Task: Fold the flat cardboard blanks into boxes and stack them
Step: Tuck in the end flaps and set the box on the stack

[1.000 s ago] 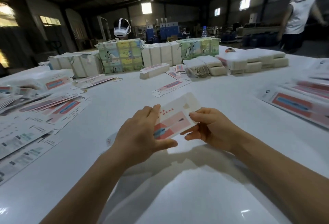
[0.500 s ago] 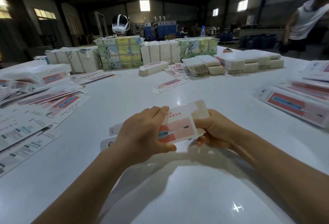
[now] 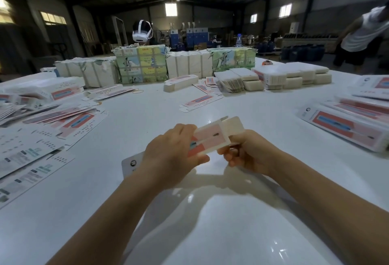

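A person's two bare hands work a pink-and-white cardboard blank held just above a glossy white table in a dim warehouse. The left hand grips the blank's near end, fingers curled over the top edge and thumb pressed along the lower edge; the right hand holds the far end from below, fingers curled under it, though exactly where the fingertips bear is hidden. A plain white flap stands out at the blank's far end. Another flat white piece lies on the table under the left hand. Loose printed blanks fan across the table's left side, and more lie stacked at the right edge. Along the far side sit wrapped bundles and piles of white cartons. A white headset rests behind the bundles, and a person in a white sleeveless top stands at far right.
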`<action>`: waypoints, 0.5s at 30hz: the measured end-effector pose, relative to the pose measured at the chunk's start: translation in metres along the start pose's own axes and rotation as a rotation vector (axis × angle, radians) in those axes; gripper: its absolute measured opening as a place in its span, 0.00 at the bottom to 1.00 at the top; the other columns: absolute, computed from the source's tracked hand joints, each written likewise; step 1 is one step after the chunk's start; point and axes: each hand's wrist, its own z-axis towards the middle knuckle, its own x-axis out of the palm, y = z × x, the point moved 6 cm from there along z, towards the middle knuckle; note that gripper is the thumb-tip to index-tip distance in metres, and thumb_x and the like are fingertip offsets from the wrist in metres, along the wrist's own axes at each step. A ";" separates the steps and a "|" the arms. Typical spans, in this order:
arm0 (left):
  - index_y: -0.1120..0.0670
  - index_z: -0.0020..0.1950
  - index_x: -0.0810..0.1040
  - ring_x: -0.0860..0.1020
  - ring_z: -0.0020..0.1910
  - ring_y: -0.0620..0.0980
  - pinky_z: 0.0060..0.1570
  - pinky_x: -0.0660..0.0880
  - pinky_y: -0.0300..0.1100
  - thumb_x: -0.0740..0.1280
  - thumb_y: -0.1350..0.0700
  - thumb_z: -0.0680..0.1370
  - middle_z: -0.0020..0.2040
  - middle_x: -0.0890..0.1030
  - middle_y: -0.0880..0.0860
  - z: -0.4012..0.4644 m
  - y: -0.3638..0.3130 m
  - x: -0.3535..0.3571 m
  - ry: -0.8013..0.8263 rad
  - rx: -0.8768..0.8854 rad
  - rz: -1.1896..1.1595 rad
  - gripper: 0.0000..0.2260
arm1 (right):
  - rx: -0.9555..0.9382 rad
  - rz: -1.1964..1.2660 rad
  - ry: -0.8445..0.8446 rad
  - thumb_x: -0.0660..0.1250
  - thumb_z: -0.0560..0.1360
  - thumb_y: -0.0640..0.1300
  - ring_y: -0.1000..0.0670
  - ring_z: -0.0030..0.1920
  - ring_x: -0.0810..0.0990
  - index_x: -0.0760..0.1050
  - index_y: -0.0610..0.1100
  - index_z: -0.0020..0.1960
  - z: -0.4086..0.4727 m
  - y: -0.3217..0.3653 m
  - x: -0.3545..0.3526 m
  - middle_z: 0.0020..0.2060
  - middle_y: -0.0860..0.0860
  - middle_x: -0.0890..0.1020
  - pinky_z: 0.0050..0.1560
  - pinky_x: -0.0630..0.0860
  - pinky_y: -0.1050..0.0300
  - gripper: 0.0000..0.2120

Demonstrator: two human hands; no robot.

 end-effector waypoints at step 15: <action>0.48 0.66 0.69 0.75 0.47 0.49 0.45 0.78 0.49 0.59 0.37 0.75 0.52 0.72 0.47 0.003 0.025 0.009 0.057 -0.189 -0.141 0.23 | -0.831 -0.845 -0.570 0.69 0.75 0.39 0.54 0.57 0.66 0.80 0.40 0.58 -0.034 0.033 0.012 0.53 0.49 0.78 0.56 0.59 0.78 0.12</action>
